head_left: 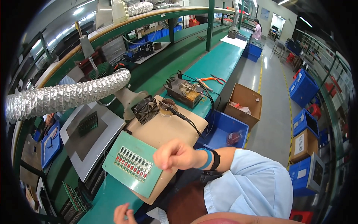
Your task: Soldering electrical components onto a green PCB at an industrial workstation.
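Circuit board (135, 161) lies on the green plate (128, 139), component rows (132, 166) seemingly filled, any gaps left too small to tell; right hand (172, 155) curled over plate's right edge, contents hidden; left hand (125, 214) off plate's near side, fingers loosely apart; soldering iron (176, 112) rests beyond plate.

On my left, a silver duct (71, 92) curves toward a black fan (146, 111). Orange-handled pliers (206, 78) lie farther along the teal bench (209, 61). To my right, a cardboard box (242, 118) stands just beyond a blue bin (223, 128); yellow tape (260, 74) marks the floor. Far off I see a person in pink (257, 31).
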Available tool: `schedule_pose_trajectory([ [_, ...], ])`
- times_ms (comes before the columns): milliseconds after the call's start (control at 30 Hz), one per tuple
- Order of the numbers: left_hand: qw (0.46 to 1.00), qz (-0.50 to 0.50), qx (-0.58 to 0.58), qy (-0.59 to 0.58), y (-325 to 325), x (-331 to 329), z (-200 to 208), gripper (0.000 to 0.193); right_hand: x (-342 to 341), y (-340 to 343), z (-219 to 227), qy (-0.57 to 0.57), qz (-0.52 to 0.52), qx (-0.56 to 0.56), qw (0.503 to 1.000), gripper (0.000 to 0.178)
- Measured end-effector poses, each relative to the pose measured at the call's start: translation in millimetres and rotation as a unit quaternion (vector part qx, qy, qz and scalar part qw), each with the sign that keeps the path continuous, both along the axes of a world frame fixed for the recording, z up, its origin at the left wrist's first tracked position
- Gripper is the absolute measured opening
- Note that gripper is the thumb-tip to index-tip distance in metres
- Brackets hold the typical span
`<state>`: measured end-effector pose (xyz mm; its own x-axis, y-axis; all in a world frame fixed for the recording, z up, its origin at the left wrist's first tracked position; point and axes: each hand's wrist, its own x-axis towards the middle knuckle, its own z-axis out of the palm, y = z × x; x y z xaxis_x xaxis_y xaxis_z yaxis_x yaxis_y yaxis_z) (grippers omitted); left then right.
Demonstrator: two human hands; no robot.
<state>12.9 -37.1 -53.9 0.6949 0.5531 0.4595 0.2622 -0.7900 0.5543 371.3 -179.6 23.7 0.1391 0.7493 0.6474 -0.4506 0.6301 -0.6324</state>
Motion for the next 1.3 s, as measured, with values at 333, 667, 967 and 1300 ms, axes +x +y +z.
schedule_pose_trajectory([
  [333, 0.972, -0.125, -0.066, -0.185, -46.8, 107.8, 42.6, 0.037, -43.6, 14.2, -13.8, -0.332, -0.038, -0.09, 0.938, 0.011],
  [667, 0.921, -0.095, 0.005, -0.377, -32.8, 93.8, 40.5, 0.016, -23.9, 11.0, -27.4, -0.326, -0.06, -0.071, 0.941, 0.01],
  [967, 0.975, -0.073, 0.103, -0.181, -20.3, 109.4, 77.2, 0.01, 1.3, 18.3, -28.6, -0.337, -0.051, -0.111, 0.933, 0.01],
  [1300, 0.978, -0.079, 0.075, -0.179, -6.7, 119.9, 76.2, 0.023, 14.0, 18.0, -42.5, -0.332, -0.076, -0.216, 0.915, 0.01],
])
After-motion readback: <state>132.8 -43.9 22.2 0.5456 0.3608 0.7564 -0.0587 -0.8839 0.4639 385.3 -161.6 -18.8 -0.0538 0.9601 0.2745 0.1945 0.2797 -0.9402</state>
